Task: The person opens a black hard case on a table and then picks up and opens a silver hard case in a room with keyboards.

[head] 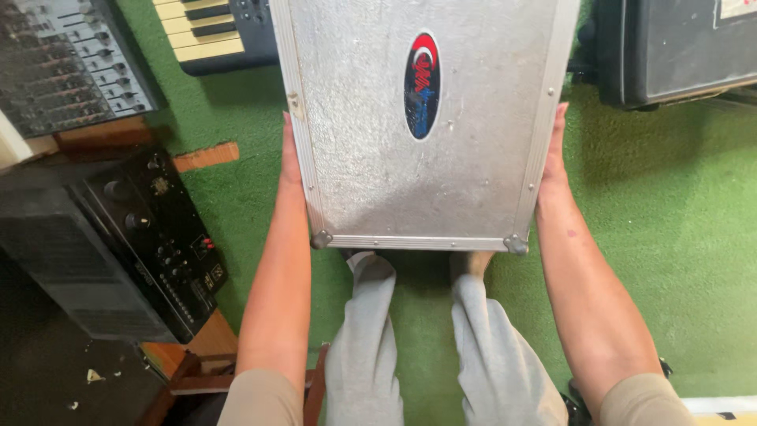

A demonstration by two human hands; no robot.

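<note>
We hold both arms stretched forward and down, the forearms bare, and each hand presses flat against one long side of a silver flight case [394,134] with metal-edged rims and ball corners. Our left hand [290,154] lies along the case's left edge, fingers pointing away from us, and our right hand [554,150] does the same along the right edge, so the grip on both sides is a clamping one, palms squeezing the case between them rather than fingers curling under it. The case sits in the middle of the view in front of our grey trouser legs [430,339], its near edge just above our feet, and it bears an oval red and blue sticker [423,85] on its lid; whether it rests on the floor or is lifted off it we cannot tell. Below is green carpet [678,229]. To the left stands a black amplifier [134,237] with knobs, on a wooden stand, and beyond it a mixing desk [67,63] with rows of faders. A keyboard [213,31] lies at the top left, partly covered by the case, and a black box [678,47] stands at the top right.
</note>
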